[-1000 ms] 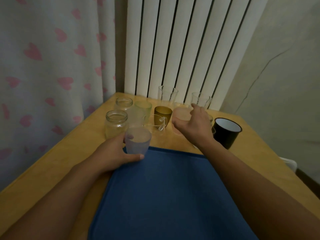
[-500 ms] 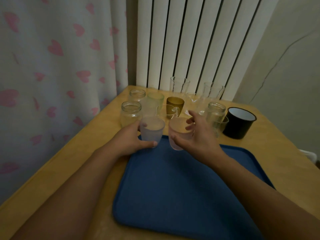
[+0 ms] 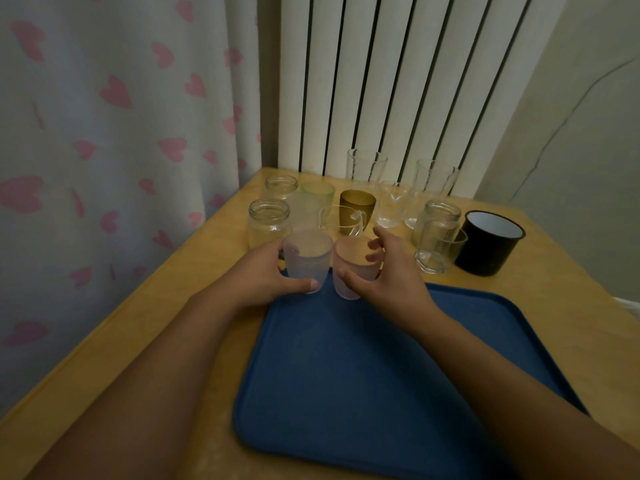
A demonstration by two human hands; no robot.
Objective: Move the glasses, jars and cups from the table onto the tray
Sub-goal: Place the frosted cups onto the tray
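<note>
The left hand (image 3: 258,271) wraps a frosted bluish cup (image 3: 306,259); the right hand (image 3: 388,275) pinches a frosted pink cup (image 3: 353,268). Since 0.5 s ago the 2 cups have come together, now side by side at the far left corner of the blue tray (image 3: 398,393), whose smooth bed lies bare. Behind, clear jars, glasses, an amber cup (image 3: 356,209) and a black mug (image 3: 490,244) crowd the wooden table (image 3: 156,323).

Dim room: heart-print curtain (image 3: 114,140), white radiator (image 3: 398,81), cracked wall (image 3: 571,109) (beige).
</note>
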